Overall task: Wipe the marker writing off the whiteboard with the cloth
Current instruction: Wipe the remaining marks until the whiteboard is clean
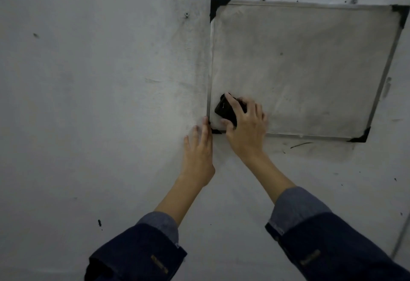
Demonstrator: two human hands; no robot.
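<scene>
Whiteboard (pixel 310 63), rectangular, grey-smeared, metal-framed with black plastic corner caps, mounted on a pale scuffed wall (pixel 88 81). No legible marker writing visible; only a hazy grey film across the panel and one small dark speck near the centre.

Cloth (pixel 226 109), dark and bunched into a wad, pressed flat against the board at its lower left corner, just inside the frame. Right hand (pixel 246 125) closed over the wad, fingers spread across the top and thumb beneath. Left hand (pixel 198 147) open, holding nothing, flat on the wall with fingertips touching the board's lower left corner cap.

Risks, as judged:
- Smearing rather than removal: cloth apparently already dark, likely to spread residue and deepen the grey film.
- Overshoot past the frame: wad close to the left edge, existing dark streaks on the wall below and beside the board.
- Board shift on its fixings under hard pressure; left-hand bracing limited to one corner.
- Cloth slipping from the grip if the wad unrolls.
</scene>
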